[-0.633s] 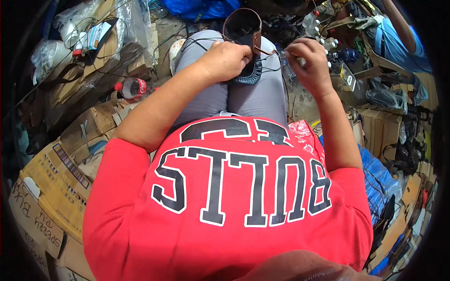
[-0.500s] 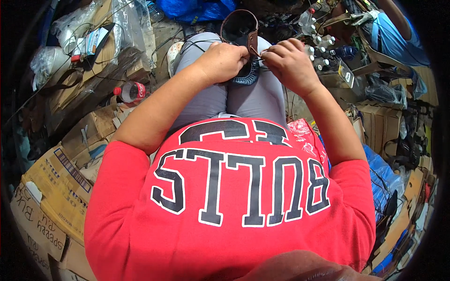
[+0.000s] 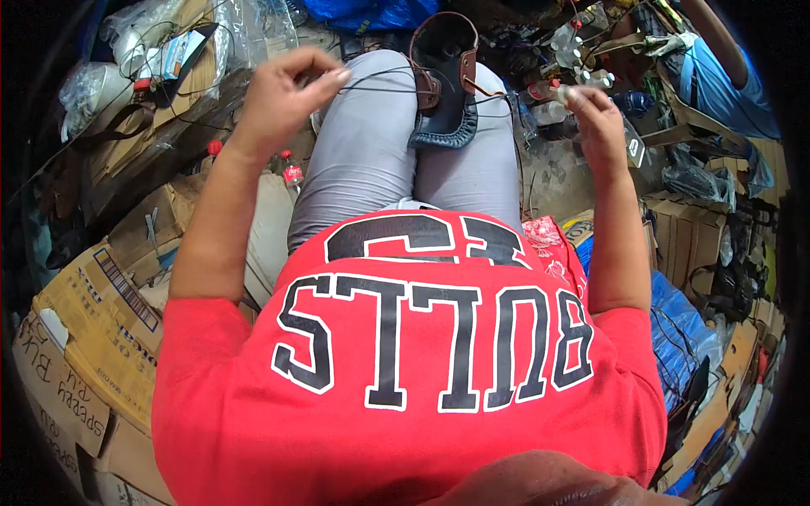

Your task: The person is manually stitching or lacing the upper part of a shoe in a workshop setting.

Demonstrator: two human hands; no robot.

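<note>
A shoe upper (image 3: 450,126) rests across my grey-trousered thighs, with a brown leather collar and a dark, gathered toe end. Thin dark thread (image 3: 375,82) runs from its left side toward my left hand (image 3: 291,97), which is raised above my left knee with thumb and forefinger pinched on it. Out to the right of the upper, my right hand (image 3: 601,126) is held up with its fingertips pressed together. Whatever it pinches is too fine to make out. A short tan lace (image 3: 483,87) sticks out of the collar's right side. Neither hand touches the upper.
Plastic bottles (image 3: 553,112) lie beyond my right knee, and a red-capped bottle (image 3: 292,171) is by my left thigh. Flattened cardboard boxes (image 3: 105,337) fill the left side. Blue plastic sheeting (image 3: 675,329) lies at right. Another person's blue sleeve (image 3: 717,88) shows at far right.
Both hands have left the shoe upper and spread apart, the left going left and the right going right. The upper now sits uncovered on my thighs.
</note>
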